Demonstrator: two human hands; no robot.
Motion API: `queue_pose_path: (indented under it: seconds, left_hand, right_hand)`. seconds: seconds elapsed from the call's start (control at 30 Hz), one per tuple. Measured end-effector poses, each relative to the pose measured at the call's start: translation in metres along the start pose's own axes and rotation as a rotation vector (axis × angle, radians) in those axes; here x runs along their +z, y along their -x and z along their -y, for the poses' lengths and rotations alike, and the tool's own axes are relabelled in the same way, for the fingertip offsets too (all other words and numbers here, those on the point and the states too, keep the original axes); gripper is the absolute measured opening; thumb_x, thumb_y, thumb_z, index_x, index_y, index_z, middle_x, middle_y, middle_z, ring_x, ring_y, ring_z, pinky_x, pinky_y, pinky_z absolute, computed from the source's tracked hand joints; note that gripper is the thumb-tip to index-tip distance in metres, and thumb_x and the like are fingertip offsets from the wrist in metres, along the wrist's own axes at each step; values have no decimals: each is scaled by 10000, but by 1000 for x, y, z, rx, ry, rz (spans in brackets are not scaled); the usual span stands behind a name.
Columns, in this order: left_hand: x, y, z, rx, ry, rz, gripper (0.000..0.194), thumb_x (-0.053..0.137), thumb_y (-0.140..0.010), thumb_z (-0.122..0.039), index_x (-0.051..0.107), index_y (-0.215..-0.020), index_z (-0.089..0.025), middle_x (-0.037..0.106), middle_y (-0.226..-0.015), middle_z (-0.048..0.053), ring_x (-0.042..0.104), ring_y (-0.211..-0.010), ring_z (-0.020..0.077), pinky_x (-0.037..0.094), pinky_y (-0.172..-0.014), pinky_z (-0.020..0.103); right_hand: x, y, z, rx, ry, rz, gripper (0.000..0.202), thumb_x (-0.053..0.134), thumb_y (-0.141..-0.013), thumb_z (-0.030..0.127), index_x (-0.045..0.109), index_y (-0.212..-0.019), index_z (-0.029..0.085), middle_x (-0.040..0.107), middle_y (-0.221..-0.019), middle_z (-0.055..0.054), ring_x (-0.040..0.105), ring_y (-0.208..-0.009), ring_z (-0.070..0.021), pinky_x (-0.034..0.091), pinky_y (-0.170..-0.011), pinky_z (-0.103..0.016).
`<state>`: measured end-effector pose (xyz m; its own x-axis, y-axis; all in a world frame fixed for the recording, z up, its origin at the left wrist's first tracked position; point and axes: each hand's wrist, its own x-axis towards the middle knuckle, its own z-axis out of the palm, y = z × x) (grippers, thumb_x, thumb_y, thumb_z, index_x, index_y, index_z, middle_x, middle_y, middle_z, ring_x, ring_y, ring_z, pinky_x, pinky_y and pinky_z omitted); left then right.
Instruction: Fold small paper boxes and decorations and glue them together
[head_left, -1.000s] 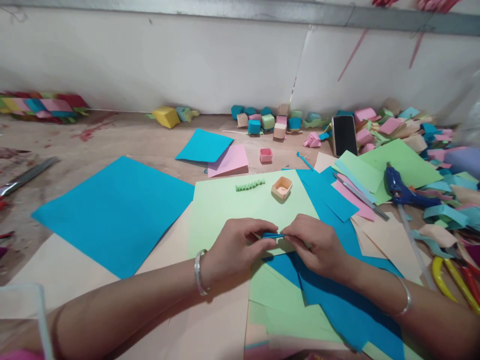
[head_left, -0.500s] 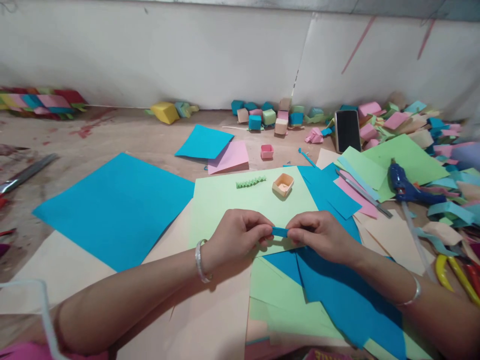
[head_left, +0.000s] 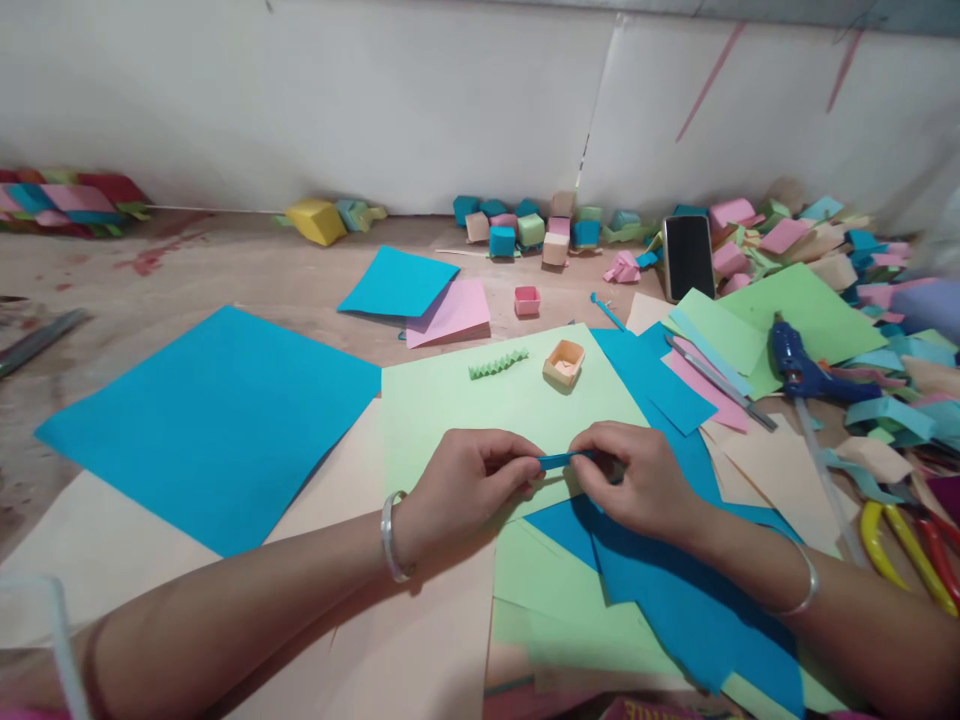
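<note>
Between my two hands stretches a narrow blue paper strip [head_left: 556,461], held just above a light green sheet [head_left: 442,420]. My left hand [head_left: 480,480] pinches its left end between thumb and forefinger. The right end sits in the pinch of my right hand [head_left: 637,475]; part of the strip is hidden by the fingers. Beyond the hands, a zigzag-folded green paper strip [head_left: 499,364] lies on the green sheet. Beside it stands a small open peach paper box [head_left: 564,364]. A smaller pink paper box [head_left: 527,301] is farther back.
At left lies a large blue sheet [head_left: 217,420]. On the right are a blue glue gun [head_left: 802,365], tweezers [head_left: 720,380], yellow-handled scissors [head_left: 896,550] and a heap of paper pieces [head_left: 810,235]. A phone [head_left: 688,258] leans near small paper cubes [head_left: 531,230] along the wall.
My right fingers have shifted slightly along the blue strip, and it now looks narrower, turned more edge-on. My left hand keeps its pinch. The whole view has shifted a little.
</note>
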<state>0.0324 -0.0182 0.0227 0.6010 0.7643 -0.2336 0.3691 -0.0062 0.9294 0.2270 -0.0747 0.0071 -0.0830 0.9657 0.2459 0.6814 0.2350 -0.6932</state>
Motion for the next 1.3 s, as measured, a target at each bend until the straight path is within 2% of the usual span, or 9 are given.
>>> queue_pose_path:
  seconds: [0.1, 0.27, 0.53, 0.67, 0.87, 1.0, 1.3]
  left_hand:
    - [2, 2, 1, 9, 6, 0, 142, 591, -829, -201, 720, -793, -152, 687, -669, 0, 588, -602, 99, 446, -539, 172]
    - [3, 4, 2, 64, -19, -28, 141, 587, -838, -203, 718, -805, -162, 706, -704, -1, 616, -637, 108, 470, -571, 183]
    - [4, 5, 4, 73, -8, -28, 140, 588, -839, -196, 725, -823, -171, 716, -710, -5, 635, -642, 113, 481, -568, 188]
    - [4, 4, 4, 92, -29, -33, 141, 593, -839, -191, 731, -817, -175, 715, -700, -10, 620, -618, 100, 468, -556, 179]
    - [5, 3, 2, 98, -52, -47, 138, 601, -832, -179, 738, -816, -179, 704, -665, -21, 596, -584, 87, 447, -534, 172]
    - [5, 4, 5, 118, -51, -28, 134, 611, -832, -195, 739, -868, -187, 724, -732, -15, 629, -654, 106, 474, -581, 185]
    - [4, 1, 5, 137, -10, -55, 129, 617, -811, -155, 730, -870, -175, 738, -741, 1, 680, -675, 126, 527, -593, 194]
  right_hand:
    - [0, 2, 3, -57, 50, -39, 104, 543, -758, 110, 609, -715, 177, 549, -591, 21, 477, -537, -100, 373, -539, -242]
    - [0, 3, 3, -83, 19, -30, 89, 557, -794, 147, 639, -799, 180, 574, -619, 16, 498, -552, -103, 381, -550, -240]
    - [1, 3, 4, -78, 17, -30, 88, 563, -761, 106, 610, -716, 164, 578, -602, 17, 473, -527, -87, 362, -526, -223]
    - [1, 3, 4, -126, 27, -23, 84, 568, -780, 119, 641, -798, 155, 615, -656, 4, 506, -568, -93, 376, -558, -222]
    - [4, 3, 4, -99, 67, -48, 92, 567, -764, 109, 639, -732, 156, 596, -603, 19, 489, -535, -83, 348, -527, -217]
    - [4, 2, 4, -85, 92, -78, 98, 569, -743, 102, 630, -695, 163, 583, -575, 28, 473, -511, -81, 334, -504, -219]
    - [2, 1, 5, -52, 27, -101, 94, 581, -760, 110, 638, -726, 177, 613, -603, 34, 477, -509, -77, 358, -514, -210]
